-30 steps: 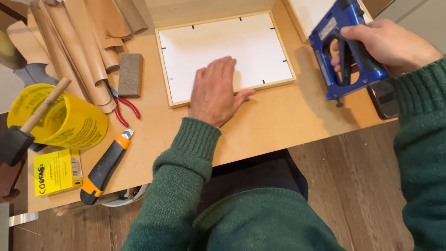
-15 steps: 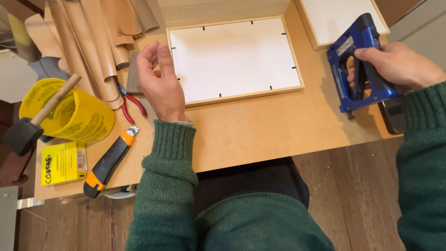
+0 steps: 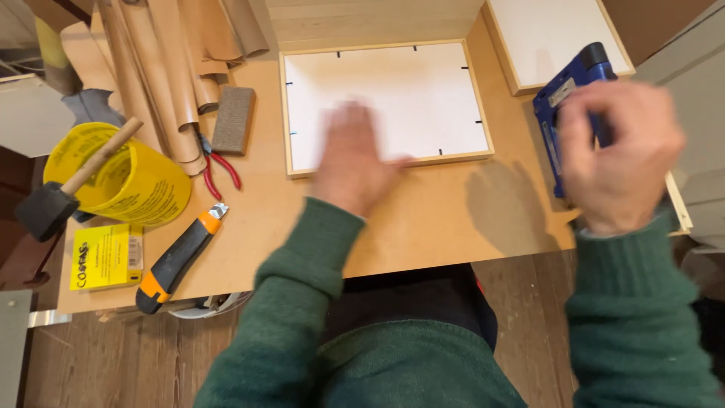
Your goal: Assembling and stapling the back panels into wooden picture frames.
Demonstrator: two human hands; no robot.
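A wooden picture frame (image 3: 483, 98) lies face down on the workbench, its white backing board held by small black tabs. My left hand (image 3: 353, 160), blurred by motion, lies flat with fingers spread over the frame's lower edge and the backing board. My right hand (image 3: 618, 155) grips a blue staple gun (image 3: 565, 102) at the right, held above the bench just right of the frame. Both arms wear green knitted sleeves.
At the left are a yellow tub (image 3: 128, 181) with a foam brush (image 3: 53, 204), brown paper rolls (image 3: 162, 68), a sanding block (image 3: 232, 119), red-handled pliers (image 3: 219, 166), an orange-black utility knife (image 3: 177, 261) and a yellow box (image 3: 106, 257). A second white-backed frame (image 3: 555, 34) lies at the back right.
My left hand has swung from the left of the frame back onto its lower edge. My right hand with the staple gun has moved slightly inward toward the frame.
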